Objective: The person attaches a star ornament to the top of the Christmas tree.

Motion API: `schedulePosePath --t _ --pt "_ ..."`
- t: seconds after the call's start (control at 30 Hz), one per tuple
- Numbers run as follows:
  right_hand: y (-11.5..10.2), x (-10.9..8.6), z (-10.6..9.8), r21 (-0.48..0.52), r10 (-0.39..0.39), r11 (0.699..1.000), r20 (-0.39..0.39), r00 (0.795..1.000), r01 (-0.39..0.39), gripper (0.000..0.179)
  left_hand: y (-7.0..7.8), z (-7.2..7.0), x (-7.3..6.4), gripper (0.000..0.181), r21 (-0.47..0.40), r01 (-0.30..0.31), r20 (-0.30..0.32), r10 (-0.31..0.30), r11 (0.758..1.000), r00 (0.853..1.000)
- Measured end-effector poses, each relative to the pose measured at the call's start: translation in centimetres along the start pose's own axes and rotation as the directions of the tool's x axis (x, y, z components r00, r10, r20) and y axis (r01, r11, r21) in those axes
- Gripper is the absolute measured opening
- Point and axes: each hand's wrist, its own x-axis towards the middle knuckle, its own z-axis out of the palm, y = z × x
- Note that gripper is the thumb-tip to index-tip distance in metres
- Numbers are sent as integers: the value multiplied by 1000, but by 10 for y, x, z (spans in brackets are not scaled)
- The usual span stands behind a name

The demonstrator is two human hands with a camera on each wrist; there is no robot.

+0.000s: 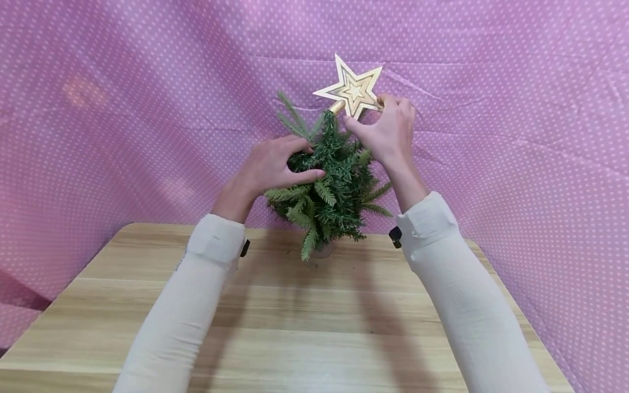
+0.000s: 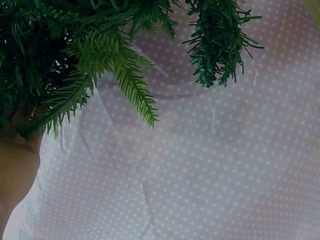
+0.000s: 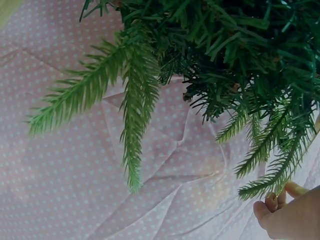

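A small artificial Christmas tree (image 1: 341, 174) stands at the table's back edge, its base (image 1: 323, 251) mostly covered by branches. At its tip, a gold star topper (image 1: 355, 91) leans to the right on a gold tube (image 1: 337, 107). My right hand (image 1: 390, 128) grips the star by its lower right side, between thumb and fingers. On the tree's left, my left hand (image 1: 272, 164) holds the upper branches, thumb in front and fingers partly hidden in the green. The left wrist view shows only part of that hand (image 2: 17, 165); the right wrist view shows the right hand (image 3: 290, 215) beyond drooping branches.
The wooden table (image 1: 304, 349) extends from the tree toward me. Pink dotted cloth (image 1: 172, 109) hangs behind it and along both sides. Light green sprigs (image 1: 295, 117) stick out from the tree on several sides.
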Motion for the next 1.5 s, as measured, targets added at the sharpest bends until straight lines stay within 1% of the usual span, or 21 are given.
schedulePosePath --t 0.13,0.33,0.43,0.5,0.6,0.67,0.87,1.1,1.2,1.37,1.5 --pt "0 0 -1 -10 -33 999 -15 999 33 89 0 0 0 61 0 0 1 0 1000 1000" --pt "-1 -1 -4 -49 -130 991 -51 990 128 88 0 0 0 61 -3 3 1 -3 1000 1000" --pt "0 -1 -4 -68 -192 980 -80 978 187 87 0 0 -1 62 -4 7 3 -7 1000 1000" --pt "1 -1 -3 -76 -238 970 -105 965 231 85 0 0 -1 62 -4 8 6 -8 1000 1000" --pt "3 -1 -1 -96 -287 956 -135 948 276 82 -1 0 -1 62 -5 5 9 -5 1000 1000" --pt "5 0 1 -99 -301 952 -143 943 289 81 -1 1 -1 62 -6 2 8 -2 1000 1000" --pt "7 0 4 -109 -316 947 -150 937 302 81 -4 2 0 62 -5 -4 7 4 1000 1000" --pt "7 1 5 -129 -354 933 -162 921 336 79 -7 3 0 61 -8 -9 0 9 1000 1000" --pt "8 1 4 -129 -363 930 -159 918 345 78 -7 3 1 62 -7 -9 1 9 1000 1000" --pt "9 0 5 -150 -385 919 -125 915 366 80 -7 3 1 61 -8 -10 -2 10 1000 1000" --pt "11 -1 2 -155 -407 908 -98 908 390 81 -2 3 0 59 -8 -3 -5 3 1000 1000"
